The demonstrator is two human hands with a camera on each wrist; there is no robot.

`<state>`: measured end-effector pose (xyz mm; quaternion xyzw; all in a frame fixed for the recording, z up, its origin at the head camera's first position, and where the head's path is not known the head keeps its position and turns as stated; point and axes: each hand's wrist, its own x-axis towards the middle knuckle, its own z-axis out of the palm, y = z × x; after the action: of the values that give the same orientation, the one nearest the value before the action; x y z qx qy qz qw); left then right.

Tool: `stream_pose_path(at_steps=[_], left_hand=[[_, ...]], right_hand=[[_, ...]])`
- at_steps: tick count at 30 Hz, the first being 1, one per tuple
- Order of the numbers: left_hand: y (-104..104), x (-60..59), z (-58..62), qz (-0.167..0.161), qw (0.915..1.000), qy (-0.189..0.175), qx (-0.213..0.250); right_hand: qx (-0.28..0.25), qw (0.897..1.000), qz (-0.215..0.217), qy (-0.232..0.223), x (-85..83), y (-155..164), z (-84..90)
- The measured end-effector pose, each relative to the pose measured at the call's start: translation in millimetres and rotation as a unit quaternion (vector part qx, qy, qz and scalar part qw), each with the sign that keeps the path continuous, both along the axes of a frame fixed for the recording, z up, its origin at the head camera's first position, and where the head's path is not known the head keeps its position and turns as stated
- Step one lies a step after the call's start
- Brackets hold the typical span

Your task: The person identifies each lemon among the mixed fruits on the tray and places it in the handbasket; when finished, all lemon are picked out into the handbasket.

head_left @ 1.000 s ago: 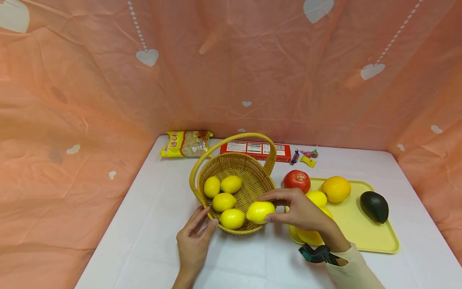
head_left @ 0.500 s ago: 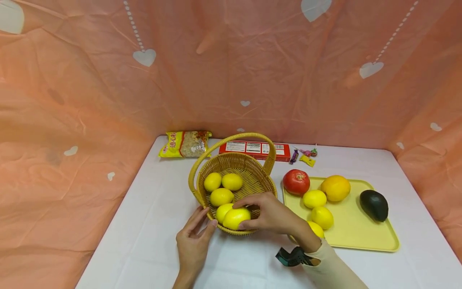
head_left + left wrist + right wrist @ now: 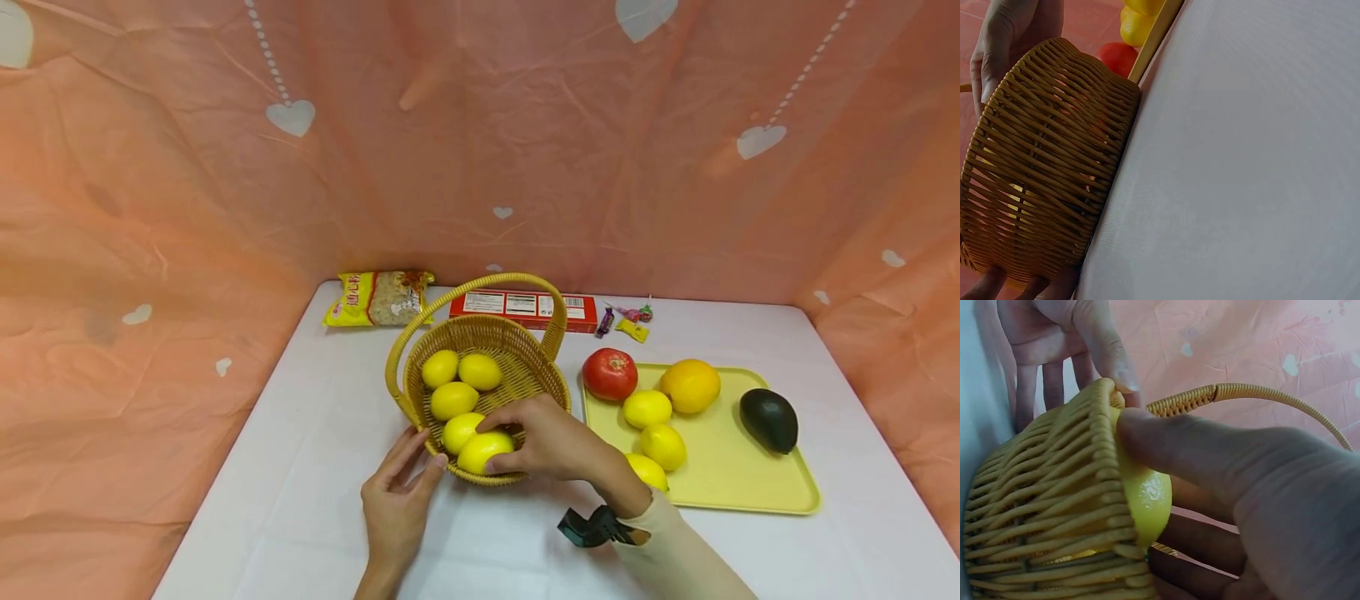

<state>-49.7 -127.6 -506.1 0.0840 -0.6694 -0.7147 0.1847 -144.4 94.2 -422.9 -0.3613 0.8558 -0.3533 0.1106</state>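
A yellow wicker basket [image 3: 525, 367] with an arched handle stands mid-table, several lemons [image 3: 453, 402] in its left half. My right hand [image 3: 551, 442] reaches over the near right rim and holds another lemon [image 3: 483, 452] between thumb and fingers, low inside the basket beside the others. The right wrist view has this lemon [image 3: 1150, 503] just behind the woven rim, the thumb on its top. At the basket's near left side my left hand [image 3: 395, 508] grips the rim, thumb on the edge and fingers along the outer wall, some of them hidden under the weave.
Right of the basket, a yellow tray [image 3: 738, 475] bears more lemons [image 3: 647, 409], an orange-yellow fruit [image 3: 690, 386] and a dark avocado [image 3: 768, 421]; a round red fruit [image 3: 610, 374] sits at its corner. Behind are a pasta bag [image 3: 386, 298], a red box [image 3: 525, 308] and candies [image 3: 632, 330].
My right hand has moved left and inward with the lemon, from over the basket's right rim down among the other lemons, which shifted slightly. The left hand stays at the rim.
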Motion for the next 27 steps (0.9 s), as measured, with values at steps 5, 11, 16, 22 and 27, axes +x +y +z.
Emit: stream_pose_path(at_steps=[5, 11, 16, 22, 27], left_hand=[[0, 0.1, 0.2, 0.003, 1.0000, 0.000, 0.002], [1, 0.0, -0.3, -0.001, 0.9999, 0.011, 0.005], [1, 0.4, 0.2, 0.000, 0.9999, 0.015, 0.006], [2, 0.4, -0.7, 0.003, 0.9998, 0.018, 0.003], [1, 0.5, -1.7, 0.009, 0.9997, 0.022, -0.005]], right_hand=[[0.008, 1.000, 0.000, -0.001, -0.3, -2, -2.0], [-0.049, 0.998, -0.010, -0.036, -0.1, 12, 1.1], [-0.103, 0.993, -0.043, -0.047, -1.9, 42, -0.6], [-0.163, 0.981, -0.073, -0.079, -1.8, 88, -2.8], [-0.176, 0.975, -0.113, -0.073, 4.5, 127, -6.2]])
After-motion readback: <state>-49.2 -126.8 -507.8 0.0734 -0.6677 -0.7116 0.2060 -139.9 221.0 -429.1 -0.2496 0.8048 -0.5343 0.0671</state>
